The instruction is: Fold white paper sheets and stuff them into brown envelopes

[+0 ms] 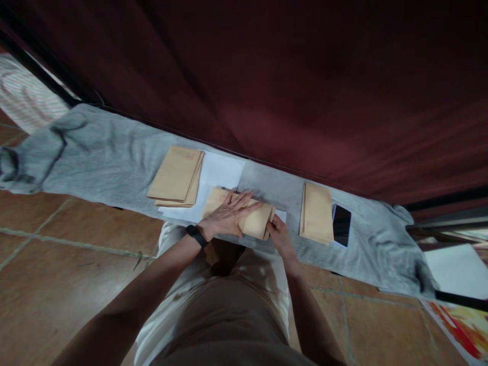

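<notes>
A brown envelope lies on a grey cloth in front of me. My left hand lies flat on it with fingers stretched out, pressing it down. My right hand pinches the envelope's right end. A black band sits on my left wrist. A white sheet lies under and behind the envelope.
A stack of brown envelopes rests to the left, another stack to the right. A dark phone lies beside the right stack. A dark red curtain hangs behind. Tiled floor lies below; white paper sits far right.
</notes>
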`<state>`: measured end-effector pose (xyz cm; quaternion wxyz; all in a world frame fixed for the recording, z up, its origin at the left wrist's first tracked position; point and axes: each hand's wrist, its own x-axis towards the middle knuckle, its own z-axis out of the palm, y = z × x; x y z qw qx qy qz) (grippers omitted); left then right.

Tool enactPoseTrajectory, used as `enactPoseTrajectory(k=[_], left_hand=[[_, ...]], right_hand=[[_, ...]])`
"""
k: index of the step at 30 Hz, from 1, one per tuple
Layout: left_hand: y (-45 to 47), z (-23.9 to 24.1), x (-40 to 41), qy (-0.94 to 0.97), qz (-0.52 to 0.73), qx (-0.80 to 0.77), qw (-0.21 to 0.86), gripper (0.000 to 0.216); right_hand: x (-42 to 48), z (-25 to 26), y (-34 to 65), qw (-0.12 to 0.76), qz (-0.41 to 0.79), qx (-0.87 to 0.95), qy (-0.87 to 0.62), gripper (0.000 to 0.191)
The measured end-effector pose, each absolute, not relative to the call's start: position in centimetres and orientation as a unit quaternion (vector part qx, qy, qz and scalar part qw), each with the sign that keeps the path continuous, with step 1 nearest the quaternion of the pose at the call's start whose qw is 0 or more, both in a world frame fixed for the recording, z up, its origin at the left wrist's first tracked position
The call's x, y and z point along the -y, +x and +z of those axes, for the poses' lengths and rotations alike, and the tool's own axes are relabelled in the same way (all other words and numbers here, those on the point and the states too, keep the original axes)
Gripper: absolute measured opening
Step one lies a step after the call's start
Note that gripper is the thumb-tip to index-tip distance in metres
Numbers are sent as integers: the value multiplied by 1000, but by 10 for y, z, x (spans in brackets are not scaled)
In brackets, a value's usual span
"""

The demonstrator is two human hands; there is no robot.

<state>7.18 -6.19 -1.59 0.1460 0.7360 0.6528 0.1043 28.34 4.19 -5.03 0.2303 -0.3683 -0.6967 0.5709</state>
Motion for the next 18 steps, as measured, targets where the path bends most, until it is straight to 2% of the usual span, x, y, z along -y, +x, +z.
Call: enactPoseTrajectory(k=[11, 18], left_hand=[[75, -13, 63, 735, 124, -650, 150, 116], [76, -16, 63, 734, 138, -650, 140, 106]], right_hand=[[-43, -66, 288, 210, 512, 729, -403, 32], [-42, -68, 285, 216, 448, 747, -440, 19]])
